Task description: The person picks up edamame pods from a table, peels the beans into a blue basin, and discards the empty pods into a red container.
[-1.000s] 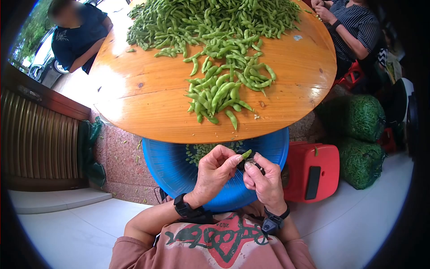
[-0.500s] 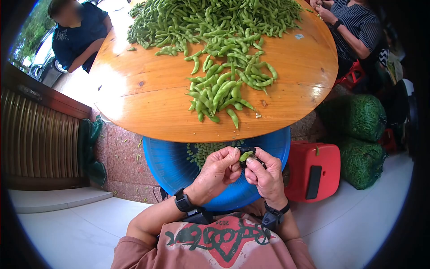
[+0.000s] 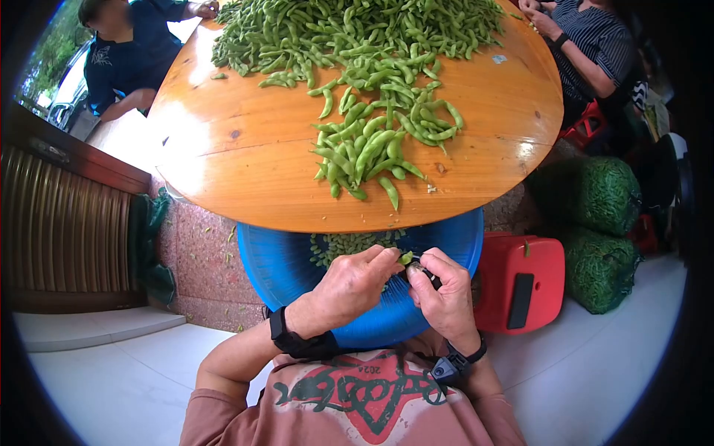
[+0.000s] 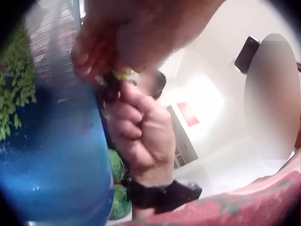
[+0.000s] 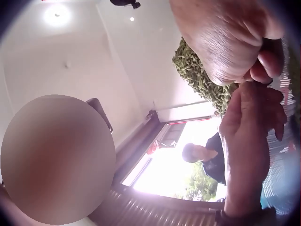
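Over the blue basin (image 3: 260, 297), my left hand (image 3: 346, 282) pinches a green edamame pod (image 3: 405, 258) at its fingertips. Close beside it, my right hand (image 3: 448, 297) grips a small black object (image 3: 428, 276), its thumb bent over it; I cannot tell its kind. The pod's right end reaches this object. In the left wrist view, the right hand (image 4: 146, 127) has its fingers curled in, with the left hand (image 4: 150, 33) above it. Shelled green beans (image 3: 342, 249) lie in the basin below the hands.
A wooden table (image 3: 245, 171) bears a large heap of edamame pods (image 3: 357, 30) and a smaller pile (image 3: 357, 152) near its front edge. To the right stand a red stool (image 3: 547, 290) and green mesh sacks (image 3: 602, 271). Two other people sit at the table's far sides.
The left hand drew back a little from the pod, then came in again from above, its back now turned up. The right hand stays nearly in place. The person at left has raised an arm to the heap.
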Action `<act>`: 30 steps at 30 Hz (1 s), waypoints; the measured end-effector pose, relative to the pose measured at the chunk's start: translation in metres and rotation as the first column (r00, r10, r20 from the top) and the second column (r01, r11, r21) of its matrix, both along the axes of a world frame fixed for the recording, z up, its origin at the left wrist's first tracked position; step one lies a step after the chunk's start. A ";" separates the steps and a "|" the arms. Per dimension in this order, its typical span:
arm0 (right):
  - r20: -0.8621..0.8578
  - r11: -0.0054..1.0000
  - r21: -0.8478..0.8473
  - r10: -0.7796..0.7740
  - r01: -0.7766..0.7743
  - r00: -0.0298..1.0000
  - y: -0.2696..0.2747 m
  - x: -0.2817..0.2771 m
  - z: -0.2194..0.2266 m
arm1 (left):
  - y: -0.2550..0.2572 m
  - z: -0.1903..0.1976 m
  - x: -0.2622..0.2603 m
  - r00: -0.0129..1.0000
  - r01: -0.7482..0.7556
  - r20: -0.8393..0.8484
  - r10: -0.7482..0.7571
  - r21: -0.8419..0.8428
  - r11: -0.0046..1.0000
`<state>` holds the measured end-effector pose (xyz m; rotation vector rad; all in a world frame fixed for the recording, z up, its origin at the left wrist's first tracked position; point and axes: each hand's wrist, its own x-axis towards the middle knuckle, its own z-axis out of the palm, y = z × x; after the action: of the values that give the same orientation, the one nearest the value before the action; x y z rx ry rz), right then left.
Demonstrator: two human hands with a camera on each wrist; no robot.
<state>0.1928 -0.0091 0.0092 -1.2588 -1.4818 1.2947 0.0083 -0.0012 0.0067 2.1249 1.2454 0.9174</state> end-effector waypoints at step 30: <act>0.698 0.971 0.230 -0.207 0.059 0.686 -0.003 0.121 0.035 | 0.077 0.042 -0.010 0.863 0.023 -0.496 0.098 0.233 0.972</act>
<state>0.3141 -0.0119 0.0440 -1.8215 -1.9354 0.5236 -0.0017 0.0757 0.0483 2.6512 1.4883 0.5483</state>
